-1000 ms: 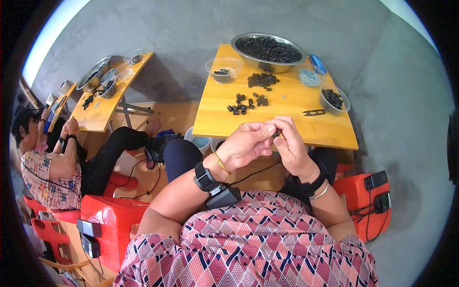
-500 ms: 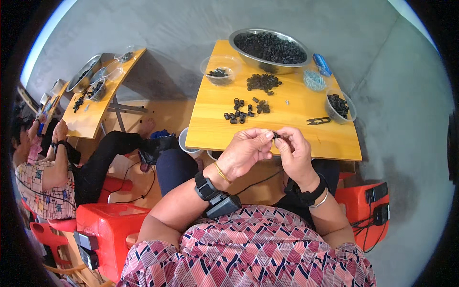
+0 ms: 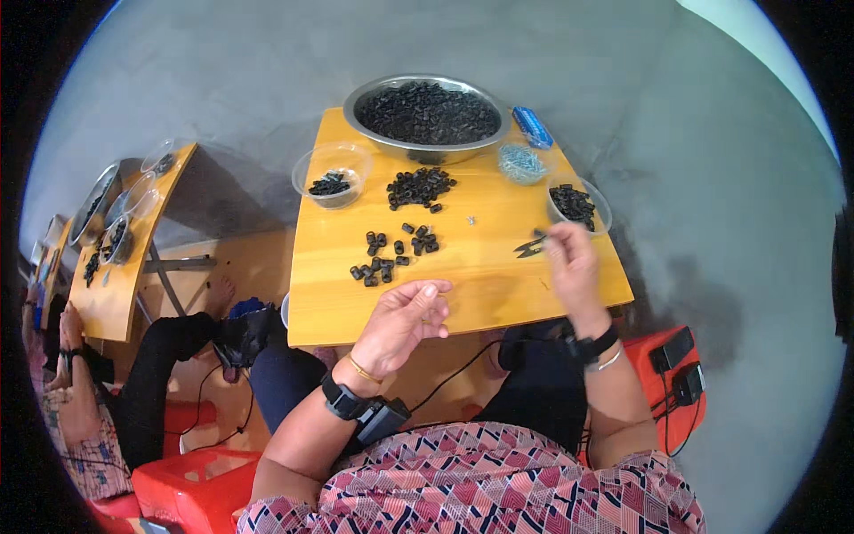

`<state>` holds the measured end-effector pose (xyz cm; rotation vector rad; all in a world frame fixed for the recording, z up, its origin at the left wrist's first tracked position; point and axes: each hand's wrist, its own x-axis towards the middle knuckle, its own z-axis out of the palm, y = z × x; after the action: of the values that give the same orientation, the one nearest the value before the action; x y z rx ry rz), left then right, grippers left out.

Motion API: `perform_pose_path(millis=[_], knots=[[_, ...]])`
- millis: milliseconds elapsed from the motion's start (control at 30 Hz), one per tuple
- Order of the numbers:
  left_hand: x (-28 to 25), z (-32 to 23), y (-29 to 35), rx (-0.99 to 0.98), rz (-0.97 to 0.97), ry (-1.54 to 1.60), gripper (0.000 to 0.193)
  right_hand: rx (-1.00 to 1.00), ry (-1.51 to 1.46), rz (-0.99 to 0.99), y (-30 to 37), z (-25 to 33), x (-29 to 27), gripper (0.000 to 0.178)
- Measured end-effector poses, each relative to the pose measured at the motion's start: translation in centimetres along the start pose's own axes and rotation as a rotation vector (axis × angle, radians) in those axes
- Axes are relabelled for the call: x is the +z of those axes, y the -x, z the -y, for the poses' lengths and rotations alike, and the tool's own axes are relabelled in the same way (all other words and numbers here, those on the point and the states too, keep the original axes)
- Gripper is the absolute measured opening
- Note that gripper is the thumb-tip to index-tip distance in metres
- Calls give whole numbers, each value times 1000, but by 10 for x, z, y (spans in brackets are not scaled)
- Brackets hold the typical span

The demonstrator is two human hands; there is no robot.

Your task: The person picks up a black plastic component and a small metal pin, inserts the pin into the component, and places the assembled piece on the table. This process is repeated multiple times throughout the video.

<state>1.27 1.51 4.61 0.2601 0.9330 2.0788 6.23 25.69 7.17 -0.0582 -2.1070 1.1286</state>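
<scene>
My left hand [image 3: 405, 322] hovers at the table's near edge, fingers loosely bent and slightly apart, with nothing visible in them. To its upper left, several short black cylindrical pieces [image 3: 375, 267] are scattered on the wooden table [image 3: 480, 294]. My right hand [image 3: 574, 267], a little blurred, is raised over the table's right side with thumb and fingers together. A small dark bit shows by its fingertips; I cannot make out what it is. Right beside those fingers lie black thread snips [image 3: 529, 248], partly covered. A clear bowl of black pieces [image 3: 574, 206] stands just beyond this hand.
A large metal basin [image 3: 427, 147] heaped with black pieces stands at the back. Near it are a pile of black pieces [image 3: 418, 189], a clear bowl [image 3: 331, 182], a tub of silvery screws [image 3: 522, 164] and a blue packet [image 3: 532, 127]. Another person [image 3: 84, 418] sits left.
My hands have parted: the right has moved toward the bowl and snips at the right. The small black piece held between both hands no longer shows there. The whole view has shifted.
</scene>
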Motion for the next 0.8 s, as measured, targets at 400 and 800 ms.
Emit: perform_pose_path(millis=[400, 800], knots=[[-26, 11, -20, 209, 28, -328, 17, -24, 297, 287, -65, -31, 17, 14], [-35, 6, -14, 77, 67, -118, 20, -269, 368, 820, -74, -27, 130, 14]])
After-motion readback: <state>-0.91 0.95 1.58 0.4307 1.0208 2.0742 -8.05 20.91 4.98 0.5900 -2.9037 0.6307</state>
